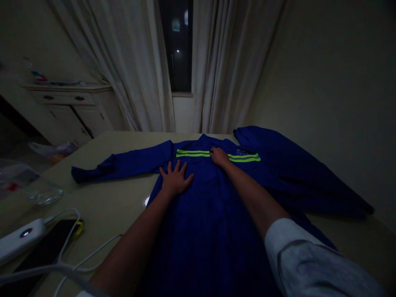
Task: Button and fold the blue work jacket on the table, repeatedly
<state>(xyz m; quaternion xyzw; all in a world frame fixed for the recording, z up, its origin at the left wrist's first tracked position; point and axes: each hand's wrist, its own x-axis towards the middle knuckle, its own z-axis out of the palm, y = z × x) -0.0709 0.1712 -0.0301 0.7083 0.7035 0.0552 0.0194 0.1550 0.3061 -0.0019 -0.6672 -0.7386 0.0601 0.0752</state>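
Observation:
A dark blue work jacket (204, 214) with yellow-green reflective stripes (193, 153) across the chest lies flat on a pale table (117, 198), its sleeves spread to both sides. My left hand (175, 179) lies flat on the jacket's left chest, fingers spread apart. Farther up, my right hand (219, 156) rests at the middle of the stripes near the collar, its fingers curled down onto the cloth; whether they pinch the fabric is unclear.
A white power bank (18, 239) with white cables (68, 247) and a dark phone (46, 251) lie at the table's left front. A clear glass dish (43, 194) sits farther left. Curtains (216, 66), a dark window and a white cabinet (71, 111) stand behind.

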